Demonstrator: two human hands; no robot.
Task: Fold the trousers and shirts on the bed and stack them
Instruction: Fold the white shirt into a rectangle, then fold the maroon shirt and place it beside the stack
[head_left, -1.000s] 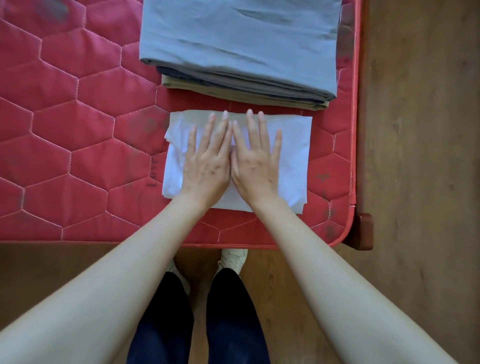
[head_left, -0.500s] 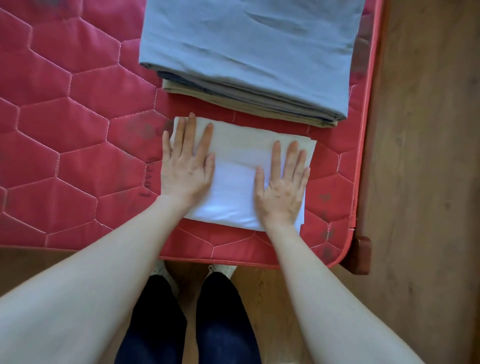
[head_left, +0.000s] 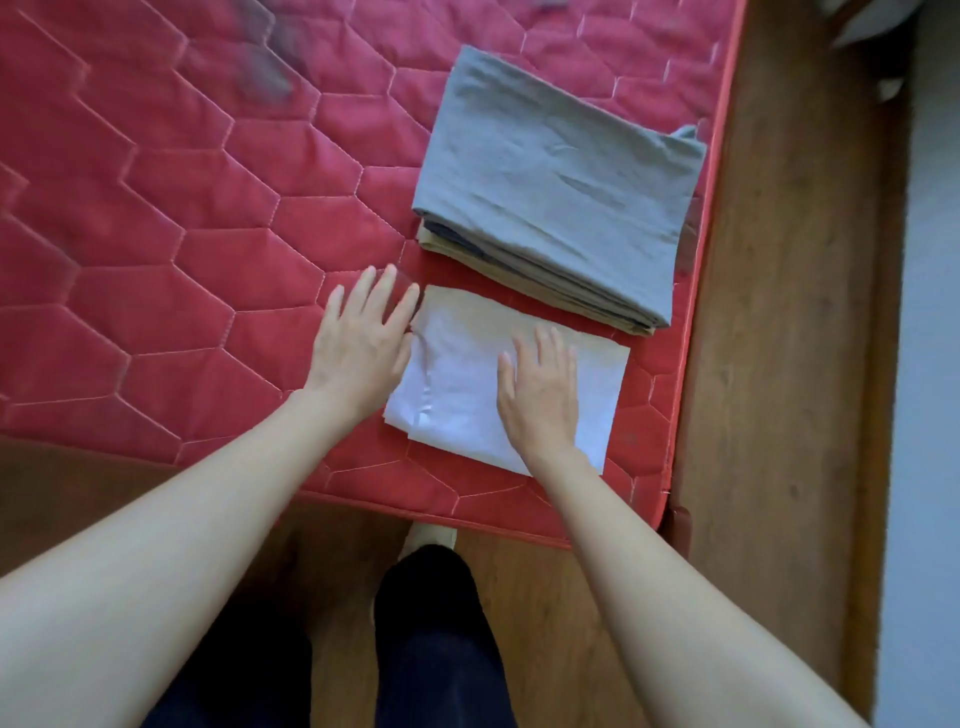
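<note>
A folded white garment lies flat near the front right corner of the red quilted mattress. My right hand rests flat on its right half with straight fingers. My left hand lies flat with spread fingers just off the garment's left edge, on the mattress, its thumb side touching the cloth. Behind the white garment sits a stack of folded clothes, grey-blue on top with dark and beige layers under it.
The mattress's front edge and right edge run close to the garments. Wooden floor lies to the right and below. My dark trouser legs and a light shoe stand at the bed's foot.
My left hand has slid off the white garment to its left edge. My right hand has moved toward the garment's middle. The view has pulled back, showing the whole stack.
</note>
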